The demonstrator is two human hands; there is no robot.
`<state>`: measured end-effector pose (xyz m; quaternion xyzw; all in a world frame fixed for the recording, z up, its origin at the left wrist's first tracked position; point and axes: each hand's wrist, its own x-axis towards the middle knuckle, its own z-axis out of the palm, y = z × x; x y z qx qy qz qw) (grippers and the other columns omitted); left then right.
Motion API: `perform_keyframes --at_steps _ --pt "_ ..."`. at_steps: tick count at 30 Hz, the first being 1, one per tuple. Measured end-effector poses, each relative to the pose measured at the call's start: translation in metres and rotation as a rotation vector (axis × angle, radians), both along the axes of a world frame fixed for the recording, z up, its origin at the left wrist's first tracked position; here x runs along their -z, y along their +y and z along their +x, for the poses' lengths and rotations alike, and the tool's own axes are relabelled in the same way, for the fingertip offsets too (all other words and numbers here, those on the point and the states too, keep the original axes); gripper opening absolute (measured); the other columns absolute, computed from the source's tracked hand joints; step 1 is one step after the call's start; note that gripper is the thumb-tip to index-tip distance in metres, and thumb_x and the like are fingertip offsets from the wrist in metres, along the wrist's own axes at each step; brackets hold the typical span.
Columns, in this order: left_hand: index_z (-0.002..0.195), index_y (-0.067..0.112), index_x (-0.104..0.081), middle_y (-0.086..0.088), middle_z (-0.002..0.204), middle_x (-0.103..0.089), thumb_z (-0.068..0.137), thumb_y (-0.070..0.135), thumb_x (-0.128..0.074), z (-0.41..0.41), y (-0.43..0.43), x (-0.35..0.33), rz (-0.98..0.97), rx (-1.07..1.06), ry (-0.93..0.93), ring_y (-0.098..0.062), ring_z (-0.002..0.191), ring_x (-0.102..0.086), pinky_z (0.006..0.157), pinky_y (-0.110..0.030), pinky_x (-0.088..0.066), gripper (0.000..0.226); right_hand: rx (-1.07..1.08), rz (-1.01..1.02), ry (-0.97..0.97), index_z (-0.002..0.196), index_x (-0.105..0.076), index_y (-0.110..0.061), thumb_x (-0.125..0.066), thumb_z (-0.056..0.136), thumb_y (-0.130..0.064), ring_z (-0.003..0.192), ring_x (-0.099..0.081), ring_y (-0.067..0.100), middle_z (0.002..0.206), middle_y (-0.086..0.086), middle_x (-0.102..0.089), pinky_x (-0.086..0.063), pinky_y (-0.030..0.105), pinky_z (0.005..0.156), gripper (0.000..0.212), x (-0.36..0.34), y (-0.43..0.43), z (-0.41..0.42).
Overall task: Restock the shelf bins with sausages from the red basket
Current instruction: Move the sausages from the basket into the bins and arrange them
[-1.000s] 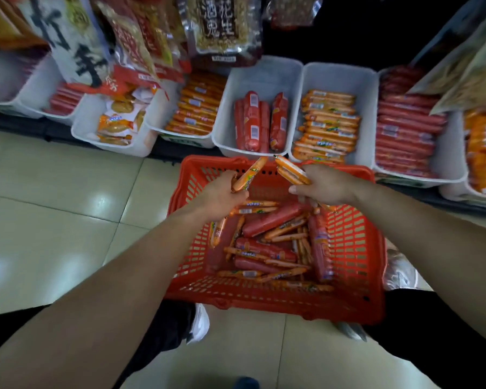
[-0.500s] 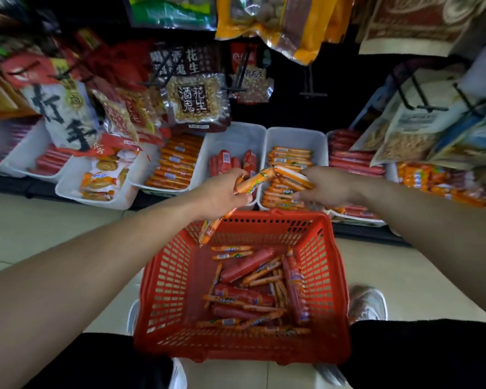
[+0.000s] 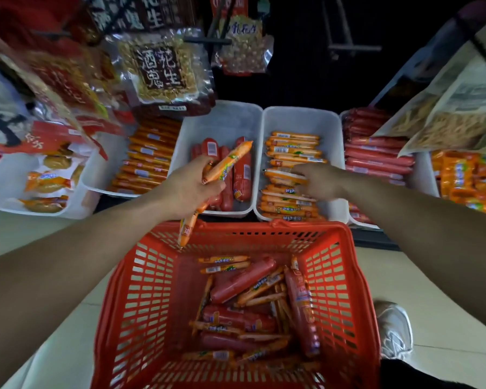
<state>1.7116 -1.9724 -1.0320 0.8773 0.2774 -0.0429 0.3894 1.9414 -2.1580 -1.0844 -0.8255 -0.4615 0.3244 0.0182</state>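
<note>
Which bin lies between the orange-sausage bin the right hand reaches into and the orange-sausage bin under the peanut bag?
Head view: a white bin of thick red sausages, with the left hand holding orange sausages in front of it.

Your red slotted plastic basket (image 3: 157, 290) carries thin orange-wrapped sausages (image 3: 225, 259) with green-and-yellow label print, mixed with thick red-wrapped sausages (image 3: 242, 279). The plastic shelf bins (image 3: 300, 119) are white, and the floor tiles (image 3: 446, 338) pale cream.
</note>
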Motion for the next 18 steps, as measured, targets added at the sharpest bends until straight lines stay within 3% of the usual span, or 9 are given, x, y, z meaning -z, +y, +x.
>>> perform_keyframes --at_steps 4,7,12,15,18 --pt "0.111 0.018 -0.053 0.0 0.075 -0.05 0.097 0.03 -0.062 0.008 0.001 0.001 -0.045 -0.001 -0.021 -0.014 0.062 -0.052 0.055 -0.026 -0.041 0.021 -0.046 -0.083 -0.191 0.142 -0.042 -0.018 -0.058 0.091 -0.042 0.125 -0.048 0.035 0.139 0.015 -0.048 -0.045 0.042 0.101 0.059 0.027 -0.007 0.001" --pt "0.115 0.015 -0.053 -0.003 0.077 -0.052 0.097 0.03 -0.061 0.011 -0.007 -0.009 -0.081 -0.011 -0.044 -0.017 0.066 -0.054 0.057 -0.028 -0.043 0.025 -0.05 0.068 -0.171 0.142 -0.046 -0.018 -0.059 0.092 -0.041 0.127 -0.048 0.033 0.138 0.013 -0.05 -0.043 0.043 0.103 0.056 0.009 -0.006 -0.017" --pt "0.108 0.001 -0.053 -0.003 0.07 -0.047 0.097 0.025 -0.062 0.018 -0.022 -0.028 -0.177 -0.064 -0.147 -0.018 0.06 -0.048 0.06 -0.038 -0.045 0.028 -0.049 0.252 0.166 0.125 -0.06 -0.023 -0.063 0.09 -0.046 0.104 -0.06 0.015 0.116 -0.005 -0.061 -0.05 0.036 0.09 0.042 -0.031 0.006 -0.079" --pt "0.103 -0.004 -0.053 -0.001 0.064 -0.047 0.097 0.02 -0.061 0.019 -0.029 -0.035 -0.234 -0.103 -0.213 -0.013 0.053 -0.046 0.054 -0.032 -0.043 0.026 -0.06 0.317 0.281 0.123 -0.061 -0.026 -0.062 0.091 -0.049 0.103 -0.062 0.011 0.115 -0.009 -0.065 -0.051 0.035 0.092 0.04 -0.034 0.012 -0.109" --pt "0.102 -0.005 -0.054 -0.012 0.07 -0.052 0.098 0.019 -0.06 0.017 -0.033 -0.036 -0.325 -0.121 -0.247 -0.022 0.061 -0.051 0.058 -0.034 -0.044 0.025 -0.012 0.339 0.381 0.111 -0.06 -0.036 -0.057 0.08 -0.067 0.097 -0.064 0.007 0.107 -0.014 -0.067 -0.052 0.034 0.089 0.044 -0.03 0.015 -0.123"
